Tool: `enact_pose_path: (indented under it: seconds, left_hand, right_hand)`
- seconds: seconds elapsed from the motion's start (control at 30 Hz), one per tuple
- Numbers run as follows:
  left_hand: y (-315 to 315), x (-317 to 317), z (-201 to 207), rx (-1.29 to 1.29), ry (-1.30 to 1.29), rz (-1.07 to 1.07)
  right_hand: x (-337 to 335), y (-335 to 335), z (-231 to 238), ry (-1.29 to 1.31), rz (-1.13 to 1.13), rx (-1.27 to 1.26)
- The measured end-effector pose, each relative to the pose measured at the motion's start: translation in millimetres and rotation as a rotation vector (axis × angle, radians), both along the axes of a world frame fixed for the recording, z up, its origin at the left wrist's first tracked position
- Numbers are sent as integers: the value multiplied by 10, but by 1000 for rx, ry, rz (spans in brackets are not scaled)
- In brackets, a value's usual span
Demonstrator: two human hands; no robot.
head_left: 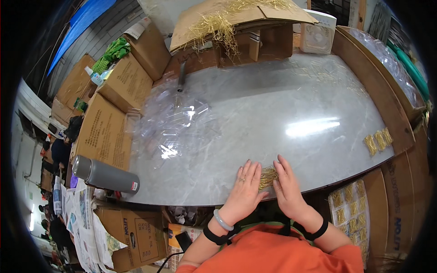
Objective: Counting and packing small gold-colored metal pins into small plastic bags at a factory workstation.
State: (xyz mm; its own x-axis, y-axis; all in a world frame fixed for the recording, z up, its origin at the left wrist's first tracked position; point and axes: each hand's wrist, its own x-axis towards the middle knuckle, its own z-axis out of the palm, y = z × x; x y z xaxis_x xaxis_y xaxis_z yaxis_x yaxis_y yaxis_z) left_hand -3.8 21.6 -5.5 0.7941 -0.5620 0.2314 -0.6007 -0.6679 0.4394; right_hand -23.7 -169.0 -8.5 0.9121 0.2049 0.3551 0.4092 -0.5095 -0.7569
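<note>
Left hand [246, 189] and right hand [287, 189], both with fingers extended, flank one gold-colored wire bundle [268, 177] at the near edge of a gray marbled tabletop [259, 118]; neither pinches it, and whether both palms touch it cannot be told. Room to move stretches ahead of the fingertips, up the tabletop's middle to its far side. Clear plastic pieces [168, 120], overlapping too much to count, spread over the tabletop's left part, with one gray bottle [109, 176] at its left edge. At the tabletop's far edge, an open-fronted cardboard box [277, 43] bears loose gold wires [218, 25]. Along the tabletop's right side, a long carton [378, 77] holds clear plastic sheeting [387, 57]; below its near right edge, another carton [376, 186] holds rows of tied gold bundles [353, 208], partly hidden. Three finished-looking bundles [380, 141] lie together at the tabletop's right edge.
</note>
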Motion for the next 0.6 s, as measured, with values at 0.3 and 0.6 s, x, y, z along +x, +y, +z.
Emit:
enact_pose_path:
  seconds: [0.3, 0.6]
  left_hand:
    - [33, 9, -50, -169, 81, 19]
    - [35, -11, -13, -249, 125, 50]
  right_hand:
    - [188, -14, 57, -19, 119, -14]
    - [510, -51, 302, -84, 223, -281]
